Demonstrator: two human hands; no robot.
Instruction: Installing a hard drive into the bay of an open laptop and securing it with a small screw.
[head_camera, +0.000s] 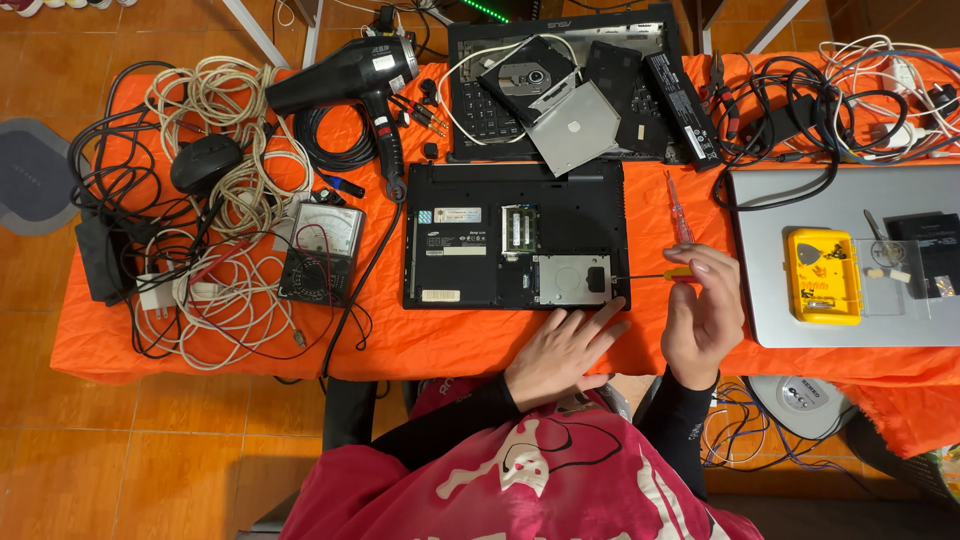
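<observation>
Gripping screwdriver (668, 272) in right hand (703, 318), left hand (560, 352) flat on orange tablecloth (420, 345), tiled floor (150, 440)

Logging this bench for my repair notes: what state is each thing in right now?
Black laptop: upside down, bottom covers off, memory and drive bay exposed.
Drive: seated in its bay.
Screwdriver: held level in the right hand, tip at the laptop's edge.
Left hand: flat on the cloth, fingers touching the laptop's front edge.
Silver laptop: lid shut.
Yellow case: clear lid open.
Rear laptop: open, parts piled on it.
</observation>
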